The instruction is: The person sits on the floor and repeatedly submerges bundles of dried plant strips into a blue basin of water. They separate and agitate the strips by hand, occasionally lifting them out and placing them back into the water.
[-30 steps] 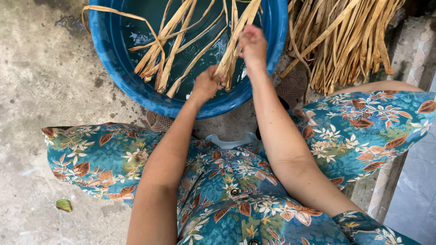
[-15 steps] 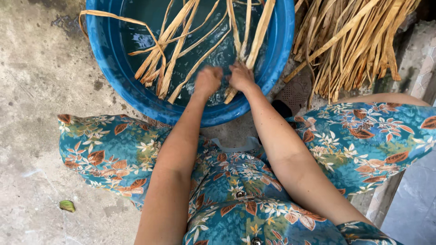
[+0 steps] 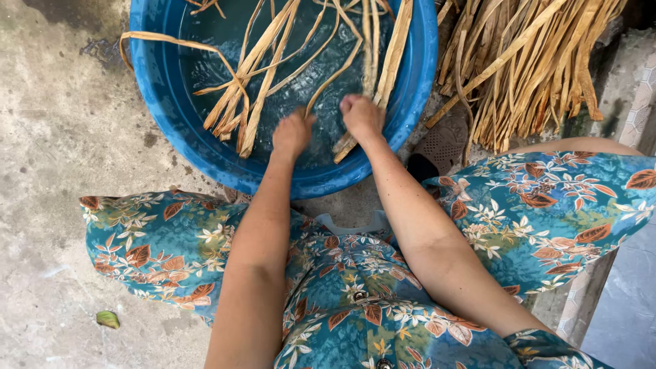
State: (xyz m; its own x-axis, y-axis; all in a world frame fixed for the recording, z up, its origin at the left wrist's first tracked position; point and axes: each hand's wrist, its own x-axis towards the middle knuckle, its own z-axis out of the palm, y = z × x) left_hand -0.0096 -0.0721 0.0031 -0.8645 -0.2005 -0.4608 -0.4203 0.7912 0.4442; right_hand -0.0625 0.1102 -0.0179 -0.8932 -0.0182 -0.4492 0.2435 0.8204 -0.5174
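Resting on the concrete floor (image 3: 61, 137), a blue basin (image 3: 205, 147) of water is seen, tan fibre strips (image 3: 249, 102) soaking inside, a dry bundle (image 3: 533, 68) beside it. The left hand (image 3: 292, 134) is curled over submerged strips; the right hand (image 3: 362, 117) is clenched on strip ends. Strips draped over the rim could be dragged out by pulling; water could be slopped.

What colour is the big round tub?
Bright blue: the round plastic tub shows best in the head view.

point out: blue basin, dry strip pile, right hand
blue basin (image 3: 179, 130): head view, on its left rim.
dry strip pile (image 3: 540, 75): head view, middle of the bundle right of the basin.
right hand (image 3: 362, 117): head view, back of the hand.
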